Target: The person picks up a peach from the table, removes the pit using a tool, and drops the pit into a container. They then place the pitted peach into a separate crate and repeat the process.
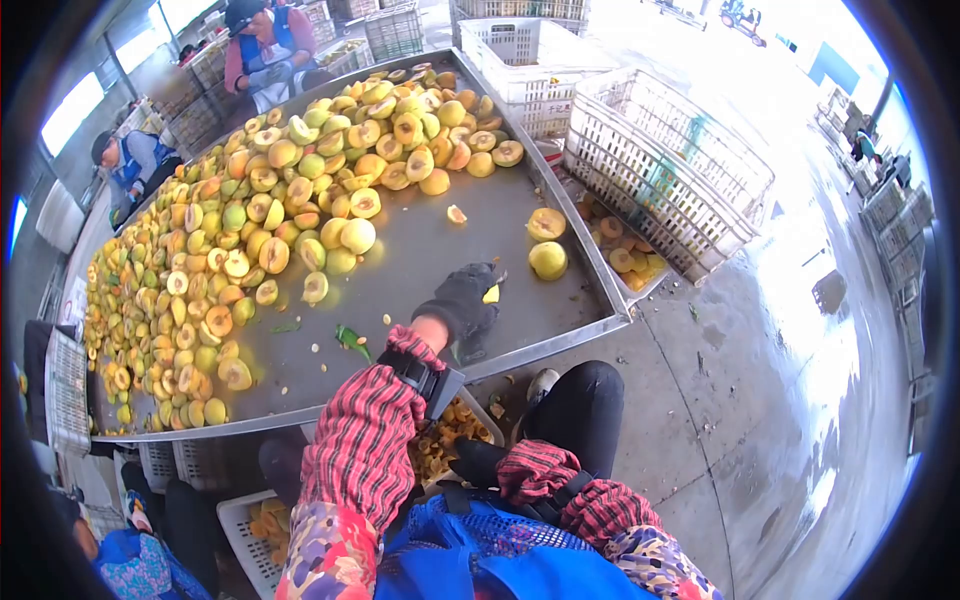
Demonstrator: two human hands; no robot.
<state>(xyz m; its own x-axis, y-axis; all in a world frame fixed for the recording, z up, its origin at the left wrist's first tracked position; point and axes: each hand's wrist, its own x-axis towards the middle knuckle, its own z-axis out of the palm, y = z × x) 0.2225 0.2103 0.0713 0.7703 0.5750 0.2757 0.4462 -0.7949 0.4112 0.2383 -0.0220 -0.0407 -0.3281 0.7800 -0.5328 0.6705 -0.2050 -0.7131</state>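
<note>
My left hand (462, 302), in a dark glove, reaches over the metal table (420, 235) near its front edge. Its fingers curl around a small yellow piece of peach (491, 294), mostly covered by the glove. My right hand (478, 463) is low by my lap, dark-gloved, above a crate of orange-brown scraps (445, 440); its fingers are hard to make out. Beyond my left hand lie a peach half (546, 224) and a rounded yellow peach (548, 261). A large heap of halved peaches (300, 170) covers the table's left and far side.
White plastic crates (665, 165) stand at the table's right, above a container of peaches (625, 255). A raised metal rim (550, 346) borders the table. Green leaves (352, 340) lie on it. Co-workers (270, 50) work around it. Another scrap crate (240, 530) sits lower left.
</note>
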